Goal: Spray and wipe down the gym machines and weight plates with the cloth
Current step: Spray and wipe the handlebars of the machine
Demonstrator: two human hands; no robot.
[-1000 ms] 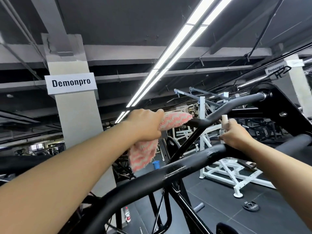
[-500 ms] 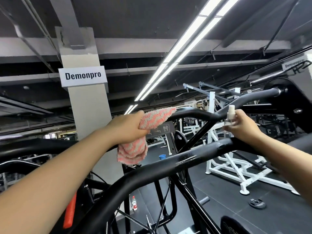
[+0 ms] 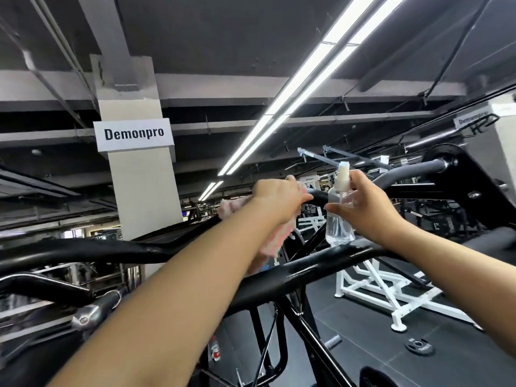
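A dim gym hall is stretching out under a dark ceiling, with twin light strips [image 3: 301, 88] running diagonally overhead and a pale concrete pillar [image 3: 142, 196] standing at left w/ a white "Demonpro" sign [image 3: 133, 134] on it. A black tubular machine frame [image 3: 156, 248] is crossing the foreground, its thick near bar [image 3: 279, 283] sweeping from lower left up toward the right.

The person's left hand [image 3: 279, 201] is reaching forward over that near bar and gripping a pink-and-white cloth [image 3: 275, 238] — fingers are curled round it, pressing it against the end of a dark handle bar [image 3: 318, 194] further back. Part of the cloth is hanging below the wrist, and a bit is poking out to the left of the hand.

The right hand [image 3: 371, 210] is holding a clear spray bottle [image 3: 339, 216] upright just beside the left hand, fingers wrapped round its body; the white nozzle [image 3: 343, 177] is sticking up above the hand, and the bottle's base is sitting just above the near bar. Whether a finger is on the pump — can't tell.

In the bkgd right, a white machine frame [image 3: 374, 291] is standing on the dark floor, w/ a small black weight plate [image 3: 418, 346] lying flat nearby. Low down beneath the black frame, a small drink bottle [image 3: 215, 351] is standing on the floor.
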